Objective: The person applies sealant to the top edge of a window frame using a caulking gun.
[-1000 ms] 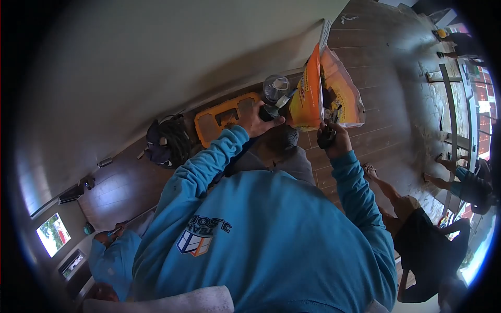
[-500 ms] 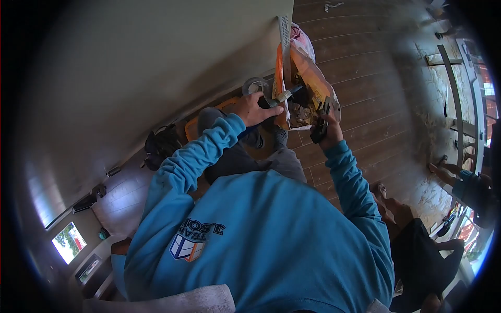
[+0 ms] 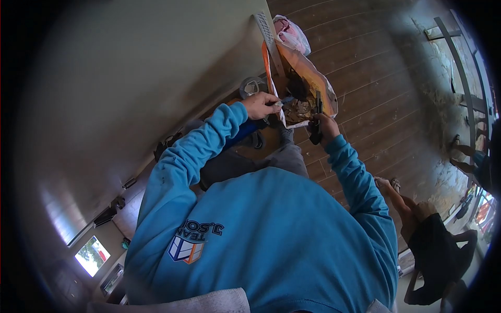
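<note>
A tall orange-and-white bag (image 3: 314, 68) stands open in front of me, with brown scraps and dark items inside. My left hand (image 3: 261, 106) is closed in a pinch at the bag's near left edge, on a slim pale-and-blue piece (image 3: 284, 100); its exact kind I cannot tell. My right hand (image 3: 327, 129), at the bag's right rim, is wrapped round a black hand tool (image 3: 316, 125) whose narrow dark end points up over the opening. A long perforated strip (image 3: 269, 41) leans out of the bag against the wall. Beside my left hand sits a clear round container (image 3: 252, 86).
A plain wall (image 3: 156, 78) runs along the left. Behind the orange bag lies a pink-and-white plastic bag (image 3: 292, 35). A person in dark clothes (image 3: 441, 255) is at lower right, another person (image 3: 477, 161) at far right. Long bars (image 3: 459, 68) stand beyond the wood-look floor (image 3: 370, 99).
My left fingers have closed further over the pale-and-blue piece, leaving less of it showing. The black tool's narrow end now points more upright. The person at lower right has shifted.
</note>
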The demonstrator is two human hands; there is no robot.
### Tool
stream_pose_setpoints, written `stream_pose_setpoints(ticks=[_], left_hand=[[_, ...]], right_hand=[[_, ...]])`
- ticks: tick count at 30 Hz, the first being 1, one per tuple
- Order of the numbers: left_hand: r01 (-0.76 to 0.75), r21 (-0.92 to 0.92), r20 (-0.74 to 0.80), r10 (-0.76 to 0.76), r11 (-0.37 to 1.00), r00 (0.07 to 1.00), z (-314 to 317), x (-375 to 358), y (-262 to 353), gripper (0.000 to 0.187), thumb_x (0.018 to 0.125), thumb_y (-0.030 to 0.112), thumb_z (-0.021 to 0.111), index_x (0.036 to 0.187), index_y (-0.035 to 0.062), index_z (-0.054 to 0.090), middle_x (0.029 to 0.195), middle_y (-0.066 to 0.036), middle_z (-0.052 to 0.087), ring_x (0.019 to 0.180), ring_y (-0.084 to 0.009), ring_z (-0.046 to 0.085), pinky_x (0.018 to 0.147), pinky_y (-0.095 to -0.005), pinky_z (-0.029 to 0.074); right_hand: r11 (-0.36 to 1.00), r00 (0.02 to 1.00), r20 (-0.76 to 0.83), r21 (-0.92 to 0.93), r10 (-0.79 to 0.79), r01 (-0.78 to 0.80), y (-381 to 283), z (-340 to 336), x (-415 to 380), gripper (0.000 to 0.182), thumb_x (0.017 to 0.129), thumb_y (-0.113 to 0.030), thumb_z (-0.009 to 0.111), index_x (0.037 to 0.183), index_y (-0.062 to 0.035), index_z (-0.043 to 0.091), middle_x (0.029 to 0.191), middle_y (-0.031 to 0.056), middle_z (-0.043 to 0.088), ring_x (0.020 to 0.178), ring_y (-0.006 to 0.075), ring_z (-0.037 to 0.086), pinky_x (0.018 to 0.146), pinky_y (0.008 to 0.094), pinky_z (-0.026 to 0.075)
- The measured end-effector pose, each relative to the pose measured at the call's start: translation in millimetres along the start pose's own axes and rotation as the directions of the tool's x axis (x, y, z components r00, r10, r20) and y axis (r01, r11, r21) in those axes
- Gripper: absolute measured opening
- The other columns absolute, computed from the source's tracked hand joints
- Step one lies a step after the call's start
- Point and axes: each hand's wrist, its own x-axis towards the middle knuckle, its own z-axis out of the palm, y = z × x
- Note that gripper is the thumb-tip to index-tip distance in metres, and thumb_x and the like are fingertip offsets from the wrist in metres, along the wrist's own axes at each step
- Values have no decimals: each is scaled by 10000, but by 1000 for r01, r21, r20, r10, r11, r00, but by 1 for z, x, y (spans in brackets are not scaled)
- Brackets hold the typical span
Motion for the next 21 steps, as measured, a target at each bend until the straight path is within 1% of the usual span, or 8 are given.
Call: stream_pose_setpoints(ticks=[1, 2, 4, 5, 7, 8, 10, 21], left_hand=[[7, -4, 3, -7, 1000, 1000, -1, 3, -7, 312, 887, 335, 628, 972, 35, 639, 753, -43, 623, 739, -105, 568, 706, -278, 440], [91, 113, 1, -91, 990, 996, -5, 6, -14, 301, 864, 329, 651, 952, 42, 634, 759, -54, 627, 737, -123, 579, 701, -288, 444], [173, 230, -9, -176, 958, 984, -1, 3, 6, 293, 840, 322, 675, 933, 48, 628, 765, -64, 631, 735, -141, 589, 695, -298, 449], [253, 432, -162, -202, 866, 966, 8, -3, 29, 289, 814, 311, 690, 940, 60, 623, 782, -85, 639, 749, -186, 608, 693, -322, 459], [347, 595, -313, -188, 725, 931, 22, -9, 43, 291, 789, 300, 705, 947, 71, 619, 798, -106, 647, 762, -231, 627, 690, -346, 468], [309, 612, -380, -73, 728, 922, 27, -10, 37, 287, 776, 299, 708, 932, 75, 620, 817, -126, 649, 776, -277, 626, 690, -378, 470], [273, 631, -437, 42, 726, 899, 31, -11, 34, 283, 762, 298, 711, 917, 79, 621, 837, -146, 650, 791, -323, 624, 690, -411, 473], [192, 677, -418, 157, 711, 895, 50, -8, 43, 257, 865, 326, 567, 851, 75, 623, 692, -153, 641, 722, -348, 628, 711, -451, 438]], right_hand=[[978, 994, 81, -189, -69, 83, -8, 3, -15, 171, 851, -83, 521, 998, 5, 516, 752, 86, 562, 644, 171, 579, 599, 305, 524], [979, 995, 79, -187, -65, 79, -10, 3, -22, 171, 851, -83, 521, 998, 5, 516, 752, 86, 562, 644, 171, 579, 599, 305, 524], [769, 885, 334, -453, -323, 452, -13, 6, -34, 234, 851, -90, 520, 1065, 4, 512, 757, 135, 581, 668, 240, 611, 616, 345, 516], [771, 886, 332, -451, -323, 450, -17, 8, -43, 234, 851, -90, 520, 1065, 4, 512, 757, 135, 581, 668, 240, 611, 616, 345, 516], [191, 652, 564, -664, -506, 723, -28, 15, -60, 312, 845, -96, 521, 1143, -11, 486, 841, 208, 599, 742, 359, 629, 652, 419, 511], [192, 651, 564, -663, -508, 724, -27, 14, -59, 312, 845, -96, 521, 1143, -11, 486, 841, 208, 599, 742, 359, 629, 652, 419, 511], [-82, 553, 698, -651, -455, 755, -25, 11, -57, 404, 824, -98, 526, 1214, -32, 441, 967, 247, 586, 830, 438, 601, 693, 481, 500], [-259, 648, 700, -714, -300, 651, -42, 19, -76, 418, 803, -84, 536, 1198, -30, 411, 951, 224, 581, 786, 422, 605, 668, 494, 501]])
